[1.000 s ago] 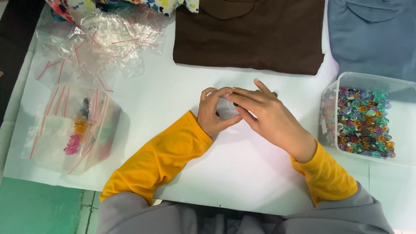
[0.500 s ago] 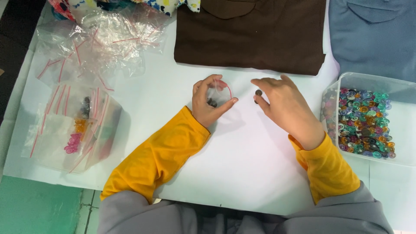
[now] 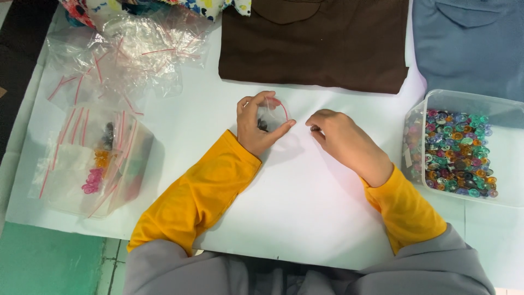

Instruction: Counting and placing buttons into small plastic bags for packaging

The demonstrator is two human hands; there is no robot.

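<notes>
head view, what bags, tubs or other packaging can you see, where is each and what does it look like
Small bag: in the left hand, clear with a red strip, dark bits inside.
Loose bags: heap at top left, clear with red strips.
Filled bags: in a clear container at left, orange, pink and dark contents.
Tub: right edge, clear, rectangular, full of multicoloured pieces.
Right hand: pinches one dark piece.

White table [image 3: 305, 218], even bright light; green floor [image 3: 49, 262] lower left.
</notes>
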